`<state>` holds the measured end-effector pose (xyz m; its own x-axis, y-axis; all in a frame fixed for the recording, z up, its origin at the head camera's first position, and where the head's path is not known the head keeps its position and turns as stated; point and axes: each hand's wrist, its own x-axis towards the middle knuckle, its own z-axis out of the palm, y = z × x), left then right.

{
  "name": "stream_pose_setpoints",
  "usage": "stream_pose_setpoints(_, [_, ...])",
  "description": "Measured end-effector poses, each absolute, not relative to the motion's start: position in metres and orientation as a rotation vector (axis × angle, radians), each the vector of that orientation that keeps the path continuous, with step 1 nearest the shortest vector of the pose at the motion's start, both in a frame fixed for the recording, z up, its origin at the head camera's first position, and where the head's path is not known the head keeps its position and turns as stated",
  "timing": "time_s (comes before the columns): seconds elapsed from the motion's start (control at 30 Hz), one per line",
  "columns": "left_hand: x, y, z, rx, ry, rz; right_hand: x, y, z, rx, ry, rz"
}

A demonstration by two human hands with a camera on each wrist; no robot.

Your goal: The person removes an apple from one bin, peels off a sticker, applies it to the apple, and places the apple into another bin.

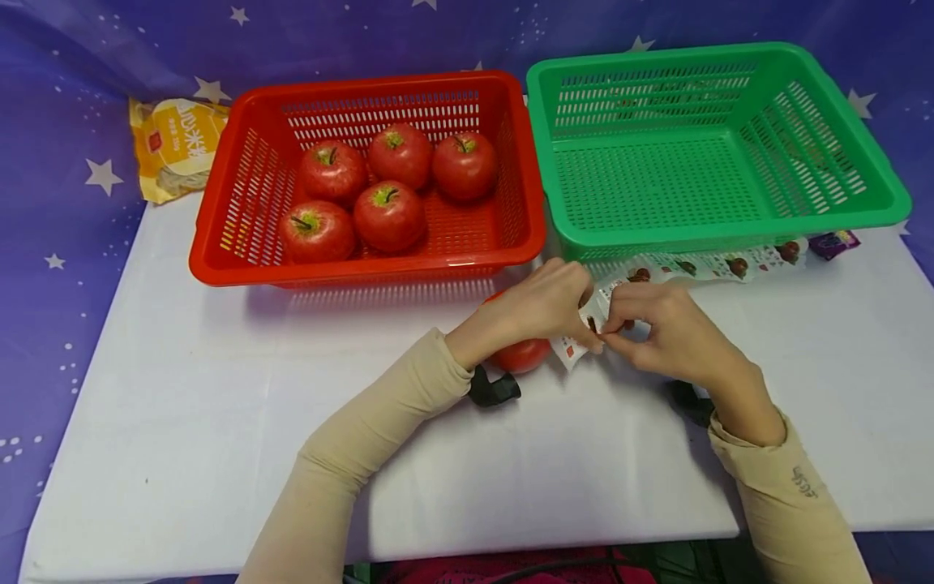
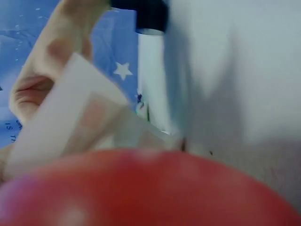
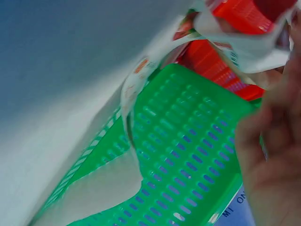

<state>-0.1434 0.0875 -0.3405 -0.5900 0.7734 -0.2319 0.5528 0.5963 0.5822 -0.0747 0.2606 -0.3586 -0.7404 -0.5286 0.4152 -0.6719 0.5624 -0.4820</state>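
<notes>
Both hands meet over a strip of joined snack packets [image 1: 737, 266], white-green with small round brown pictures on them. My left hand [image 1: 543, 304] pinches its near end between thumb and fingers, and close beside it my right hand [image 1: 667, 332] pinches the same packet. From there the strip trails rightward along the front of the green basket [image 1: 576, 237]; the right wrist view shows the strip [image 3: 136, 89] twisting. Beneath the left hand a red apple [image 1: 521, 357] lies on the table, partly hidden; in the left wrist view this apple [image 2: 150, 193] fills the bottom.
A red basket [image 1: 365, 272] at the back left holds several apples [image 1: 390, 215]. Behind its left side leans a yellow food bag [image 1: 178, 146]. A small purple packet [image 1: 834, 243] sits by the green basket's front right. White cloth [image 1: 182, 405] covers the table.
</notes>
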Motion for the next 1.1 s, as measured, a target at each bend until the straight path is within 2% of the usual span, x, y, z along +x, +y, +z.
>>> stream_pose_setpoints(0.2, [-0.143, 0.085, -0.339, 1.087, 2.332, 0.457, -0.068, 0.256, -0.353, 1.226, -2.492, 1.422])
stream_pose_setpoints(0.37, [-0.14, 0.086, -0.339, 1.115, 2.359, 0.392, -0.066, 0.251, -0.342, 1.537, -1.863, 2.075])
stream_pose_setpoints(0.57, [-0.139, 0.086, -0.341, 1.121, 2.385, 0.377, -0.066, 0.243, -0.333, 1.674, -1.089, 2.453])
stream_pose_setpoints(0.7, [-0.141, 0.083, -0.342, 1.158, 2.416, 0.316, -0.074, 0.252, -0.337, 1.581, -0.937, 2.624])
stream_pose_setpoints(0.8, [-0.144, 0.079, -0.342, 1.182, 2.442, 0.259, -0.084, 0.266, -0.351, 1.35, -1.303, 2.72])
stream_pose_setpoints(0.93, [-0.146, 0.071, -0.34, 1.156, 2.45, 0.258, -0.092, 0.278, -0.371, 1.052, -1.966, 2.612])
stream_pose_setpoints(1.1, [-0.141, 0.047, -0.331, 1.141, 2.475, 0.28, -0.091, 0.277, -0.377, 0.811, -2.2, 2.449])
